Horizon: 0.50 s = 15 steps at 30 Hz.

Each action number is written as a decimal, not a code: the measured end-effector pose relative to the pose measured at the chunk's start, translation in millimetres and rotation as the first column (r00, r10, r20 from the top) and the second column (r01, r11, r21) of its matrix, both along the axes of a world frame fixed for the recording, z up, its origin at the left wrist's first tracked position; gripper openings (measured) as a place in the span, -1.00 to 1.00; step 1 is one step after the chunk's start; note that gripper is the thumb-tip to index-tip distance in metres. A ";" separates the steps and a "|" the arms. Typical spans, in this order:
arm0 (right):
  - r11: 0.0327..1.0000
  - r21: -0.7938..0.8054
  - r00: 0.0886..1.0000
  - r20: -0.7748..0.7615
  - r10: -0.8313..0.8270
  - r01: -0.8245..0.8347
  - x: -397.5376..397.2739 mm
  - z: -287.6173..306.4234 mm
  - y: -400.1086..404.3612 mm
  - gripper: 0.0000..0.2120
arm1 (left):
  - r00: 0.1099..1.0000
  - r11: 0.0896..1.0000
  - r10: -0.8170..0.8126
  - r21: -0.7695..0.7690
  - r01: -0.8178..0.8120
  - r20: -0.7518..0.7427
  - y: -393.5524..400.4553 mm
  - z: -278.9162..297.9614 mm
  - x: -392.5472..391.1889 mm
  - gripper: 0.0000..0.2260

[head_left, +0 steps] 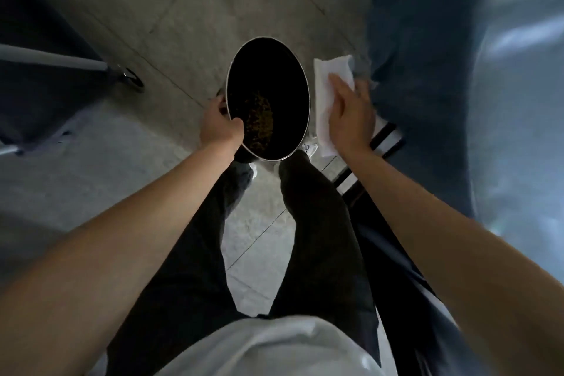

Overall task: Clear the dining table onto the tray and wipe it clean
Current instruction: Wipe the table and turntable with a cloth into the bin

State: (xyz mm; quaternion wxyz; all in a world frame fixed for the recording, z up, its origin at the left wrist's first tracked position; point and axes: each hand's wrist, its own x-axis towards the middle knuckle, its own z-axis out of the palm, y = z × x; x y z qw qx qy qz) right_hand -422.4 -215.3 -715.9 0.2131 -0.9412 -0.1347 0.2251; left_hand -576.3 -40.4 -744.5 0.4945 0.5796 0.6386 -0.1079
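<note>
Left hand grips the near-left rim of a round black pan, thumb hooked inside, fingers behind; pan held in the air over the tiled floor, tilted, with a patch of brownish crumbs low inside. Likely rigid and moderately heavy; a one-sided rim hold invites tipping, so support under the base would be safer. Right hand lies flat, fingers extended, on a white paper towel just right of the pan. Towel is soft and light; bunch it to carry. No desk or tray identifiable; right side blurred.
</note>
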 end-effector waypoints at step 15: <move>0.994 0.038 0.994 -0.028 -0.103 0.104 -27.6 -216.2 25.5 -0.64 | 0.983 0.996 0.084 0.010 -0.087 0.161 10.2 -215.7 -8.1 -0.47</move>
